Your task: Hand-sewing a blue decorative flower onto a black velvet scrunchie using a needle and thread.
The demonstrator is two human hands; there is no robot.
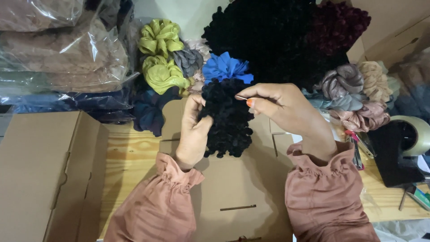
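Over the middle of the counter (134,157) the person holds a black scrunchie (226,118) between both hands. The left hand (193,130) is closed on its left edge, fingers curled around the ruffles from behind, which steadies the soft ring so it does not twist. The right hand (282,107) comes in from 3 o'clock and pinches a thin needle (242,97) between thumb and forefinger at the scrunchie's upper right rim; the fine pinch suits so slim a tool, and the tip points toward the fabric. Below the hands lies a flat cardboard sheet (233,188), and at 9 o'clock stands an open box (45,170). At 12 o'clock a heap of scrunchies is banked against the wall within reach: green ones (161,58), a blue one (224,67), a large black pile (268,36), and maroon (340,22). At 2 o'clock lie grey and beige ones (358,89). Plastic bags (58,49) of fabric sit at 10 o'clock, and a tape dispenser (403,148) rests at 3 o'clock.
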